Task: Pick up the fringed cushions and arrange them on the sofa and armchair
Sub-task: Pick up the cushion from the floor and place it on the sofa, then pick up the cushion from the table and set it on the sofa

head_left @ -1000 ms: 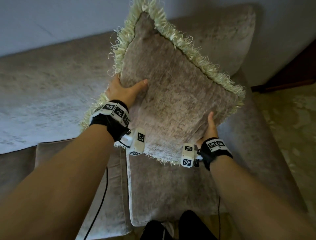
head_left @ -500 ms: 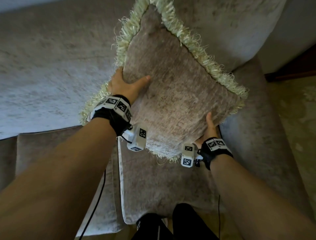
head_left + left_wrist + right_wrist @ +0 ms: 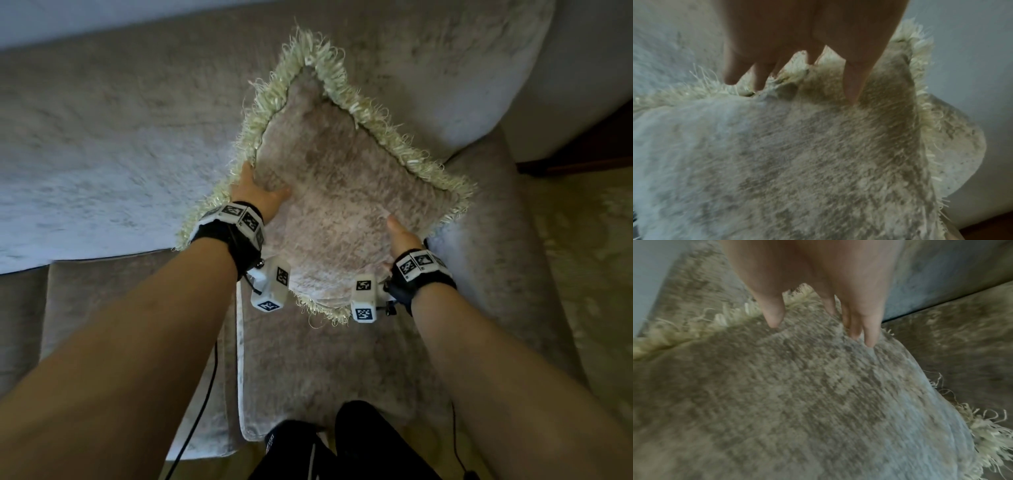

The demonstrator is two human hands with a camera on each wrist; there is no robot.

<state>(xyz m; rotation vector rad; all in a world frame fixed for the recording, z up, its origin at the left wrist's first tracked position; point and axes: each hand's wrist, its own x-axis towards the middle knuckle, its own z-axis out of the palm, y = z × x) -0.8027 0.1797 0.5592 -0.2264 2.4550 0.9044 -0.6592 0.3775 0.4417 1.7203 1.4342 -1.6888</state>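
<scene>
A square taupe velvet cushion with a cream fringe (image 3: 346,192) was held in both hands, tilted with one corner pointing up, over the right end of the taupe velvet sofa (image 3: 102,137), close to its back cushion and armrest; whether it touched either could not be told. The left hand (image 3: 255,195) gripped the cushion's left edge, thumb pressed on the front face, fingers (image 3: 760,73) slightly spread into the fringe. The right hand (image 3: 402,238) held the lower right edge, thumb on the front, fingers (image 3: 869,331) together behind the edge.
</scene>
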